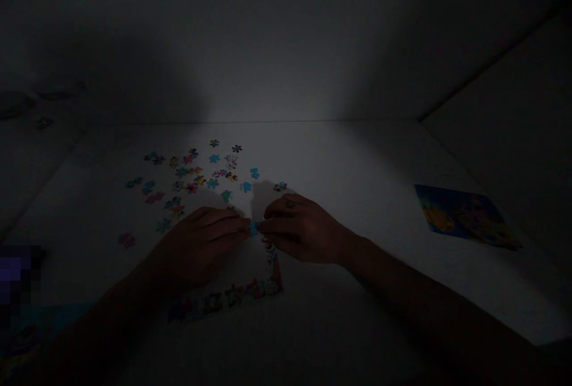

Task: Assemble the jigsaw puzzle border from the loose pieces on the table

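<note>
The scene is very dark. My left hand (203,243) and my right hand (301,228) meet over a white table (366,171), fingers pinched together on a small blue puzzle piece (254,229). Just below the hands lies a joined strip of puzzle pieces (232,296), forming an L-shaped corner that runs up toward my right hand. Several loose colourful puzzle pieces (196,174) are scattered on the table beyond my left hand.
A colourful picture card (465,214) lies flat at the right side of the table. A wall rises behind the table's far edge. A dim blue object (27,326) sits at the lower left corner.
</note>
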Demonstrator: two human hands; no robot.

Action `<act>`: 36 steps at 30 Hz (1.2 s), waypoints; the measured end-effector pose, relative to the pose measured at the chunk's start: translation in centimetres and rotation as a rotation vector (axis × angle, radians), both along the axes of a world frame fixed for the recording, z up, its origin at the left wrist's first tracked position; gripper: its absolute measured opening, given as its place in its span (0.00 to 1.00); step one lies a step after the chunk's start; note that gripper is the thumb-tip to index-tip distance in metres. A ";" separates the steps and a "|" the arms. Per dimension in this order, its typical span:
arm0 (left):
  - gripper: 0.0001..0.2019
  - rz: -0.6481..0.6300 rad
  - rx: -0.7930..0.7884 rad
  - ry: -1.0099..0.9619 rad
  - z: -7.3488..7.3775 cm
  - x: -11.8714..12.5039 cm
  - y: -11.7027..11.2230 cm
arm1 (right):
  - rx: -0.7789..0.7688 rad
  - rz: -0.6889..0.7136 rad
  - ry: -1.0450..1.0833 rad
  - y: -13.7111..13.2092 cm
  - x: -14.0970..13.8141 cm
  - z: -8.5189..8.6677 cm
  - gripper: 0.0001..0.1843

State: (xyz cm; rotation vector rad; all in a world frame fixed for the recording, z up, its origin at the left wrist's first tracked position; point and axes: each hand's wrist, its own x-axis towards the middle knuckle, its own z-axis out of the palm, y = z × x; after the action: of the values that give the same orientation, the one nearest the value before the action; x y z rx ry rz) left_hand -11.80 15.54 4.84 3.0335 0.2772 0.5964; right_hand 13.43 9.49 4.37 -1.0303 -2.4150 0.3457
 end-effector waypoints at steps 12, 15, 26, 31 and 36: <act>0.16 -0.001 -0.057 0.033 -0.5 0.1 -0.2 | -0.036 0.005 0.027 0.1 0.2 -0.2 0.10; 0.16 -0.007 -0.065 0.039 -0.3 0.1 -0.1 | -0.037 0.001 0.022 0.1 0.2 -0.2 0.10; 0.17 -0.013 -0.078 0.046 -0.1 0.0 -0.2 | -0.041 0.005 0.051 0.1 0.2 -0.3 0.10; 0.17 -0.031 -0.068 0.013 -0.2 0.2 -0.1 | -0.028 0.011 0.049 0.2 0.2 -0.3 0.10; 0.16 -0.064 -0.061 -0.002 0.2 0.6 0.1 | -0.030 0.015 0.037 0.2 0.2 -0.3 0.10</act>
State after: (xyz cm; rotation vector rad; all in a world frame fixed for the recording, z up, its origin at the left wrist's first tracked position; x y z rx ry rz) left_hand -11.19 15.66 5.04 2.9702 0.1945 0.5750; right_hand 13.67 9.73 4.11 -1.0103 -2.3929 0.4039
